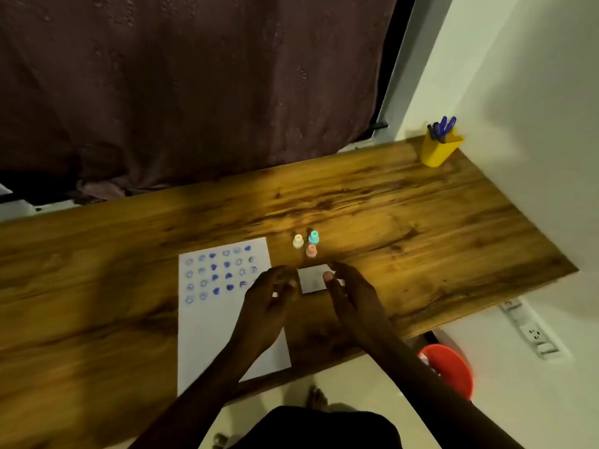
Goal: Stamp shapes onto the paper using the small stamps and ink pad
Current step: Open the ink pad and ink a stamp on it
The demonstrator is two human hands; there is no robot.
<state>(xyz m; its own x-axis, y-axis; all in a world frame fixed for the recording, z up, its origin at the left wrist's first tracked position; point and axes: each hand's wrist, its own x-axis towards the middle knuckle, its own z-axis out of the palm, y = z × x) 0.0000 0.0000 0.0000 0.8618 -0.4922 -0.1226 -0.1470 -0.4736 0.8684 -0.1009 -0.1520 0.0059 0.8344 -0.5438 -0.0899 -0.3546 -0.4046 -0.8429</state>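
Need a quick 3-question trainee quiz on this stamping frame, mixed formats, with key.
1. True or false: the three small stamps stand on the paper.
2. Multiple choice: the ink pad lies (A) between the left hand and right hand, (B) beside the yellow pen holder, (C) on the paper.
3. Fill in: the stamped marks fill only the ___ part of the sheet, the end away from the person.

Key: 1 false, they stand on the wooden table beyond the pad; 2 A; 3 far.
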